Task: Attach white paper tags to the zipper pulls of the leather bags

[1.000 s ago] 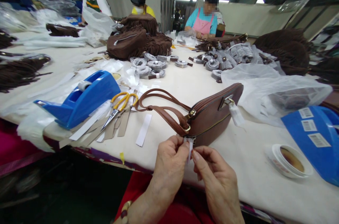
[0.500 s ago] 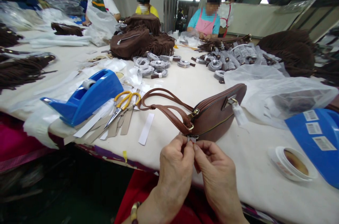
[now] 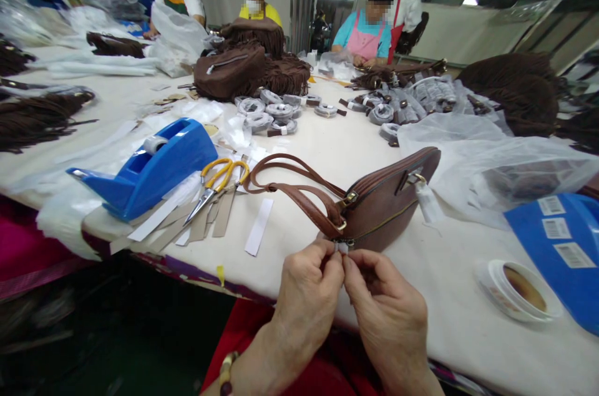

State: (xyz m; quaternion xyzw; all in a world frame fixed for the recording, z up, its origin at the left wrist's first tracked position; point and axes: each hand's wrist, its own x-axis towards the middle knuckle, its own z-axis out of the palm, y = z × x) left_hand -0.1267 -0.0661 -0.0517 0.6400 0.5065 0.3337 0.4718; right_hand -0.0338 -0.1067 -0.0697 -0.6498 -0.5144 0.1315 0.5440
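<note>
A brown leather handbag (image 3: 386, 202) lies on its side on the white table (image 3: 327, 153), its strap (image 3: 290, 187) looped out to the left. Both hands meet at the bag's near end. My left hand (image 3: 306, 293) and my right hand (image 3: 386, 309) pinch a small white strip around the zipper pull (image 3: 340, 247) between thumbs and forefingers. A white paper-wrapped tag (image 3: 427, 201) hangs from the bag's far hardware.
A blue tape dispenser (image 3: 150, 168), yellow-handled scissors (image 3: 216, 181) and loose paper strips (image 3: 258, 226) lie left of the bag. A tape roll (image 3: 519, 289), a blue tray (image 3: 561, 246) and plastic bags (image 3: 486, 159) sit at right. Fringed brown bags, wrapped straps and several workers are across the table.
The white strip that stood up between my fingertips is now folded down tight on the zipper pull. My hands have closed together at the bag's end.
</note>
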